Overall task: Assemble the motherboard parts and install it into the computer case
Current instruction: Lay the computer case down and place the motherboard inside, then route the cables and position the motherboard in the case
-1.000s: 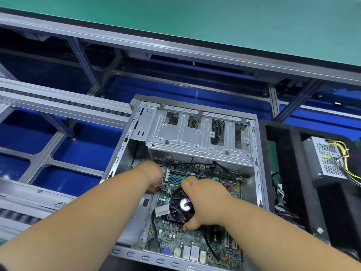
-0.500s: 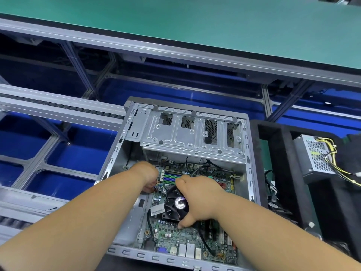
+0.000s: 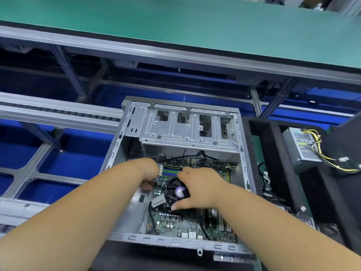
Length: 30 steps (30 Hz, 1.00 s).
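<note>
Open computer case, lying on its side, side panel off, interior facing up. Motherboard seated flat on the case floor, green board with capacitors, slots and rear ports along the near edge. Black CPU cooler fan mounted near the board's middle, round hub sticker showing purple-white. Blue and green RAM slots just beyond the fan, toward the drive cage. Silver drive cage spanning the far end of the case, four cut-outs with perforated metal behind. Thin black cables draped from under the cage across the board's far edge.

Right hand grasping the cooler fan: thumb pressed at its near edge, fingers curled over the far rim, palm covering the right side of the fan. Left hand reaching down into the case just left of the fan, at the board's left edge, wrist bent, fingers folded under and mostly hidden; whether grasping anything, cannot tell. Both forearms bare, entering from the bottom corners.

Right of the case, black foam tray with deep compartments. Grey power supply resting in one compartment, yellow and black wires trailing off toward the right. Behind the case, aluminium conveyor frame over blue panels, and a green-topped bench across the top.
</note>
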{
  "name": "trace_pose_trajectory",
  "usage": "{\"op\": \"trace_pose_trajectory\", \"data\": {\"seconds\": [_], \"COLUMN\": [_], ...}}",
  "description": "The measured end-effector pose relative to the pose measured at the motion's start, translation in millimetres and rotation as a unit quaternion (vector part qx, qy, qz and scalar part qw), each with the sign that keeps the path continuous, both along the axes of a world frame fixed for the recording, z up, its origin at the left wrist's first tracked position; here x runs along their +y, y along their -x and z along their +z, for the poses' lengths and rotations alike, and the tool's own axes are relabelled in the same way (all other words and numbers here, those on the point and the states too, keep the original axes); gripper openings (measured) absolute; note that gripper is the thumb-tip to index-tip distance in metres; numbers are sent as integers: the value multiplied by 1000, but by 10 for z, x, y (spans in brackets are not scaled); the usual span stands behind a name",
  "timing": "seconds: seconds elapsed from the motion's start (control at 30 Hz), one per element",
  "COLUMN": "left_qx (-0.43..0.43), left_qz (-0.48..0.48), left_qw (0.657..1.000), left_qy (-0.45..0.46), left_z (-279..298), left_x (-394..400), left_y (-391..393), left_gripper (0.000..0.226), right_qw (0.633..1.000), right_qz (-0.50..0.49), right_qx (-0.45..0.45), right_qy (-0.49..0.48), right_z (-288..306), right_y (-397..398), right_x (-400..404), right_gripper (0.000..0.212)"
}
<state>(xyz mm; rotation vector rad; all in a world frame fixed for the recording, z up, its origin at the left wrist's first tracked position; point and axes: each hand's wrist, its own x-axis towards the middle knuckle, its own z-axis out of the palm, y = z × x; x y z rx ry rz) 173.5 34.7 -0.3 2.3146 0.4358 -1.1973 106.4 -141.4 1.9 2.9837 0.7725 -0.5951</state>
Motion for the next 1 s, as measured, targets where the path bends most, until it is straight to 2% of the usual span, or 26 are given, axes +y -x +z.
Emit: {"op": "trace_pose_trajectory", "data": {"seconds": [0.07,0.17,0.23,0.3,0.37,0.43,0.47,0.57,0.63,0.77,1.0], "left_qx": [-5,-58,-126,-187,-266,-342,-371,-405,-410,-398,-406], "left_qz": [-34,-167,-252,-311,-327,-311,-298,-291,-298,-271,-272], "left_qw": [999,983,955,925,902,886,879,860,849,848,832], "left_qy": [-4,-55,-93,-109,-96,-50,-12,104,150,224,263], "left_z": [47,182,322,434,519,578,621,733,776,763,763], "left_x": [18,26,-2,-34,-82,-167,-227,-447,-591,-878,-1595], "left_y": [45,65,102,122,167,273,354,603,748,965,1287], "left_gripper": [25,26,29,25,22,22,20,12,12,15,16], "right_qw": [1000,999,999,987,963,925,899,830,806,787,849], "right_qz": [-4,5,-17,-62,-125,-220,-267,-371,-420,-496,-493], "right_qx": [-11,-32,-16,-11,-46,-99,-121,-159,-165,-125,-48], "right_qy": [8,21,-36,-147,-233,-294,-325,-384,-382,-346,-183], "right_z": [38,121,253,443,614,742,790,820,755,458,-79], "right_y": [21,32,73,141,244,383,463,685,815,1075,1454], "right_x": [11,0,-44,-109,-219,-365,-453,-771,-1022,-1530,-2215], "right_gripper": [84,83,74,51,30,13,13,34,34,13,9]}}
